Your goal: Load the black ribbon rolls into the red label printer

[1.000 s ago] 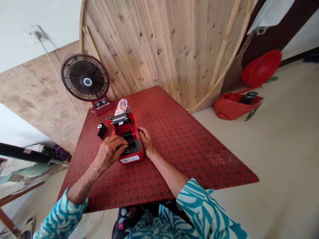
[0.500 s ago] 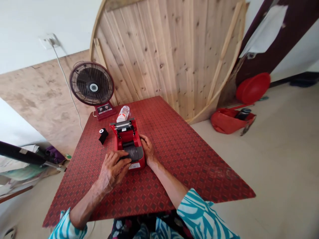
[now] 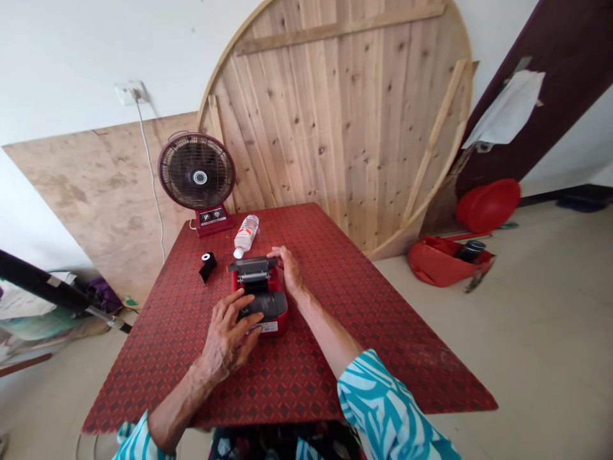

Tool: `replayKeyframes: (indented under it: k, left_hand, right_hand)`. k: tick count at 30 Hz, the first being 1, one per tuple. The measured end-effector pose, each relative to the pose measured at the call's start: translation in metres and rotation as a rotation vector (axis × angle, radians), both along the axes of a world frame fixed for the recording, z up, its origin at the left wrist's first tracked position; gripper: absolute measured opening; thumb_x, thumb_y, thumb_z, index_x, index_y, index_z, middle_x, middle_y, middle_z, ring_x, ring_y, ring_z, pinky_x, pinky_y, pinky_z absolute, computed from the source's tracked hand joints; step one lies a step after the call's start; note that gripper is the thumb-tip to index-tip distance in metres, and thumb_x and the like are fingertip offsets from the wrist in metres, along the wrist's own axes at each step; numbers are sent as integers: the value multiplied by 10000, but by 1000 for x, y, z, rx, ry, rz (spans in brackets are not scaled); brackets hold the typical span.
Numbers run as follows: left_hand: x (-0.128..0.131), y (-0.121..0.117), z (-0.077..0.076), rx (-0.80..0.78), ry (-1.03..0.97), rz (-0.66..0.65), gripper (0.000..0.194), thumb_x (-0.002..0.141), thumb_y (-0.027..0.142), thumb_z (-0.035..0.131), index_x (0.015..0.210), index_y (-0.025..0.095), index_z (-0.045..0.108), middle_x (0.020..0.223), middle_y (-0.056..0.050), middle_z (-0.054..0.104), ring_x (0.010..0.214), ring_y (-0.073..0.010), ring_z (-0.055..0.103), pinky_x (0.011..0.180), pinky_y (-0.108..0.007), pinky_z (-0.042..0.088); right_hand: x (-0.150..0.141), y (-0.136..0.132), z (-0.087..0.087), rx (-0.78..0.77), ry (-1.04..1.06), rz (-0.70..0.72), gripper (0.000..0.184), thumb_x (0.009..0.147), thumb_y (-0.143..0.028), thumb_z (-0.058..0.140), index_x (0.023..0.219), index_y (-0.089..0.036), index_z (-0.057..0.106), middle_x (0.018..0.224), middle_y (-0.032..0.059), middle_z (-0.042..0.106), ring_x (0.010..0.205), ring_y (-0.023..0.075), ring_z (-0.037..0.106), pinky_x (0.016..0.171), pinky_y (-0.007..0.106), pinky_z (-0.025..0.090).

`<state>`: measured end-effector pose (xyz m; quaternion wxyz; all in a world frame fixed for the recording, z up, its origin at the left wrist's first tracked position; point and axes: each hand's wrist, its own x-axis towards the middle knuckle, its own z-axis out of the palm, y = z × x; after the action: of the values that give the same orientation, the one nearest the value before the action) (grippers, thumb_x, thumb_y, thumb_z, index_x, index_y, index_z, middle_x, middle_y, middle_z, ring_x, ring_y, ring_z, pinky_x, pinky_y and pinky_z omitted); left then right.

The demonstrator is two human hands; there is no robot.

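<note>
A red printer (image 3: 281, 321) with a black front panel stands on the table, its lid (image 3: 253, 262) partly raised and tilted forward. My right hand (image 3: 292, 275) grips the lid at its right corner, fingertips over the edge. A dark strip (image 3: 263, 303) lies across the front panel, coming from inside the printer. Spread fingers of my left hand (image 3: 232, 326) rest on the strip's left part and the printer's front left; its thumb side is near the white label (image 3: 269, 327). The printer's inside is mostly hidden under the lid.
Behind the printer lies a clear plastic bottle (image 3: 246, 235). A small black roll (image 3: 207, 265) with a loose tail sits to its left. A fan (image 3: 198, 179) stands at the table's back left corner. A round wooden board (image 3: 335, 128) leans behind the patterned red table (image 3: 373, 332).
My right hand has moved from the printer's side up to the lid, and the lid has swung down from upright. My left hand's fingers have spread on the strip. The view has tilted up.
</note>
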<state>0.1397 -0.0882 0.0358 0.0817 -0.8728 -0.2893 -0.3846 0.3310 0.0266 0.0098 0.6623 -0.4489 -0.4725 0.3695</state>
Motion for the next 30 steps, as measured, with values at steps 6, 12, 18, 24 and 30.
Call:
replayKeyframes:
  k: [6,12,18,24,30]
  left_hand:
    - [0,-4,1,-13,-13,21,227,827,181,628,1043,232,670,1270,-114,566,1296,-317,417,977,-511,428]
    - [-9,15,5,-356,-348,28,266,902,294,540,1145,251,641,1378,-97,485,1315,-288,407,1057,-523,360]
    - [5,65,-3,-1057,-900,83,592,787,334,642,1335,199,463,1321,-115,562,1219,-294,528,959,-421,481]
    - [14,67,-4,-1258,-1061,29,762,713,256,663,1412,231,360,1433,-90,467,1243,-292,514,926,-380,516]
    - [11,66,-10,-1236,-1007,-7,746,748,285,655,1425,239,347,1480,-83,412,1348,-288,397,1054,-409,419]
  right_hand:
    - [-1,-39,-11,-10,25,6,226,734,-440,596,797,-258,715,1155,40,606,1165,227,523,1043,383,361]
    - [-6,-43,-14,-25,87,8,218,744,-356,568,882,-260,707,1173,31,603,1158,215,524,1054,393,367]
    - [-6,-41,-18,-52,104,21,289,763,-356,557,1012,-261,669,1117,25,654,1127,221,544,1014,409,413]
    - [-1,-47,-14,-67,62,61,315,778,-329,542,1065,-261,652,1212,28,603,1151,216,534,1048,422,382]
    - [1,-48,-21,-63,36,71,336,809,-331,526,1125,-280,626,1258,22,592,1199,212,512,1065,421,374]
